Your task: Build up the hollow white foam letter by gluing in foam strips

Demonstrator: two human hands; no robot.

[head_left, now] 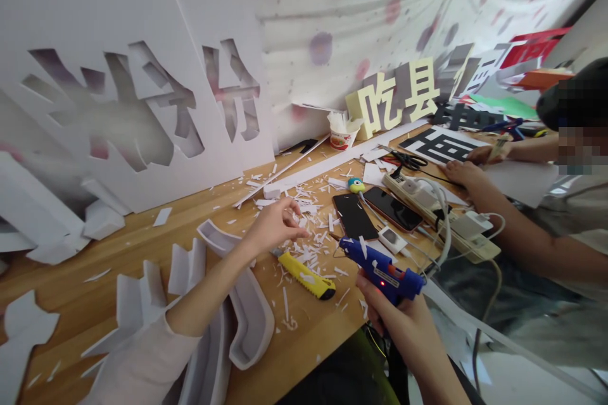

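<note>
A blue hot glue gun [382, 272] with a small red light on it is gripped in my right hand [403, 323], its nozzle pointing left above the table edge. My left hand [274, 224] hovers over white paper-like scraps, its fingers loosely curled with a gap between them, and I see nothing held there. Just below that hand lies a yellow utility knife [306, 275]. Beside and partly behind my left forearm stand white, curved, walled letter pieces [251, 319] and folded white strips [137, 297].
Two phones [355, 216] and a power strip [446, 221] with cables lie at right. Large white cut-out boards [228, 152] lean on the wall. A paper cup [342, 138] and yellow letters [380, 104] stand behind. A co-worker's hands [463, 174] rest by a black-and-white panel [439, 142].
</note>
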